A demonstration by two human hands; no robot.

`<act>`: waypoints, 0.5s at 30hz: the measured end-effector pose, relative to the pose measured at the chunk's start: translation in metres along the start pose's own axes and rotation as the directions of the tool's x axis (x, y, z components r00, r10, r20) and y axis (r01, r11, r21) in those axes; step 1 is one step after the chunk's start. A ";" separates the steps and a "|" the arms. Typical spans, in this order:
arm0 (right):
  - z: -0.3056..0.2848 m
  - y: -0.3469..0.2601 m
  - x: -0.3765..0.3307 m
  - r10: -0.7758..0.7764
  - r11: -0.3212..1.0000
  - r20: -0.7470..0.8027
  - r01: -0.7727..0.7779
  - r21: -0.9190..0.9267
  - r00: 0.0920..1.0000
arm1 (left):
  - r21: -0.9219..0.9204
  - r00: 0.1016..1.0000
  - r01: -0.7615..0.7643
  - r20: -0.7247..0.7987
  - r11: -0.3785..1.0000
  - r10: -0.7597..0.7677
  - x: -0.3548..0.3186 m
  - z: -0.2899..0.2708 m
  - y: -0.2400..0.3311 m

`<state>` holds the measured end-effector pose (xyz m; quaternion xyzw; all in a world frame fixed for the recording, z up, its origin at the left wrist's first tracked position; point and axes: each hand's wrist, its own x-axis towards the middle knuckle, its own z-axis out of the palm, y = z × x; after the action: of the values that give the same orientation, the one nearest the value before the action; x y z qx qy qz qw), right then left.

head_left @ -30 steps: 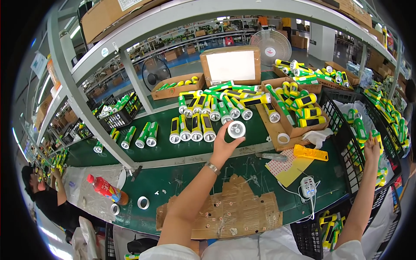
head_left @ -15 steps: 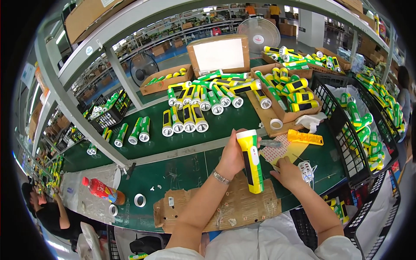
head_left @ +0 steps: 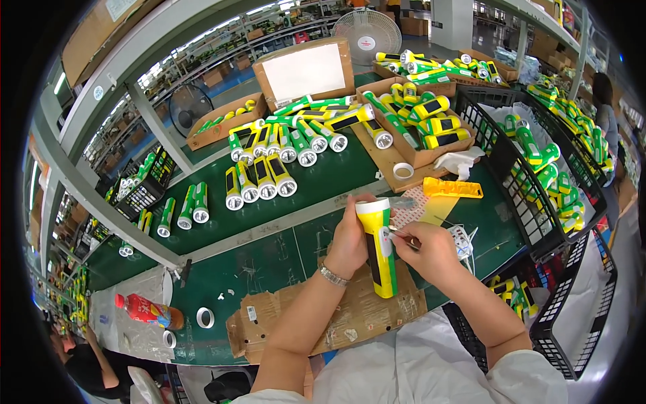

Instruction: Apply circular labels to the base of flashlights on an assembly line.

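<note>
My left hand is wrapped round a yellow and green flashlight just below its white head, holding it upright with the lens end up. A dark panel runs down its yellow side. My right hand is closed in a pinch on a thin tool, whose end meets the flashlight's side by the switch; its exact kind is hard to make out. Behind the hands lies a pale sheet with rows of small reddish marks. Flat brown cardboard lies under the flashlight.
Several flashlights stand in rows across the green bench. An open carton and a black crate hold more at the right. Nearby are an orange tray, tape rolls, a red-labelled bottle and a white power strip.
My right hand has risen from the sheet to the flashlight's switch, with the thin tool pinched in it. My left hand still holds the flashlight. The view has shifted right.
</note>
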<state>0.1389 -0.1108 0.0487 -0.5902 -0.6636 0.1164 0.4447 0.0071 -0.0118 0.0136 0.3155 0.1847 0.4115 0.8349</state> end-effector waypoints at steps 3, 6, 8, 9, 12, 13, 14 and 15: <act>-0.010 -0.006 0.006 -0.046 0.981 0.066 0.058 -0.183 0.997 | 0.126 0.995 -0.099 0.017 0.987 0.098 -0.008 0.006 0.002; -0.021 -0.008 0.014 0.030 0.984 0.187 0.005 -0.180 0.982 | 0.370 0.966 -0.259 0.088 0.892 0.243 -0.015 0.009 0.001; -0.025 -0.013 0.018 0.113 0.988 0.279 -0.077 -0.135 0.954 | 0.505 0.934 -0.358 0.173 0.786 0.314 -0.018 0.011 0.003; -0.025 -0.011 0.019 0.112 0.988 0.277 -0.076 -0.137 0.954 | 0.453 0.941 -0.338 0.183 0.825 0.285 -0.019 0.012 0.006; -0.021 -0.001 0.019 0.130 0.981 0.250 -0.161 0.108 0.959 | 0.236 0.955 -0.269 0.190 0.934 0.227 -0.016 0.013 0.010; -0.020 0.004 0.020 0.193 0.965 0.169 -0.218 0.145 0.966 | 0.062 0.963 -0.207 0.188 0.976 0.193 -0.014 0.013 0.010; -0.020 0.008 0.021 0.259 0.944 0.089 -0.271 0.188 0.962 | 0.061 0.962 -0.208 0.192 0.976 0.193 -0.012 0.014 0.009; -0.020 0.010 0.021 0.267 0.934 0.040 -0.269 0.237 0.963 | 0.249 0.953 -0.223 0.258 0.943 0.157 -0.012 0.015 0.007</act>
<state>0.1619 -0.0969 0.0627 -0.6165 -0.5597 0.2574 0.4903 0.0041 -0.0238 0.0299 0.4912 0.1086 0.4205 0.7550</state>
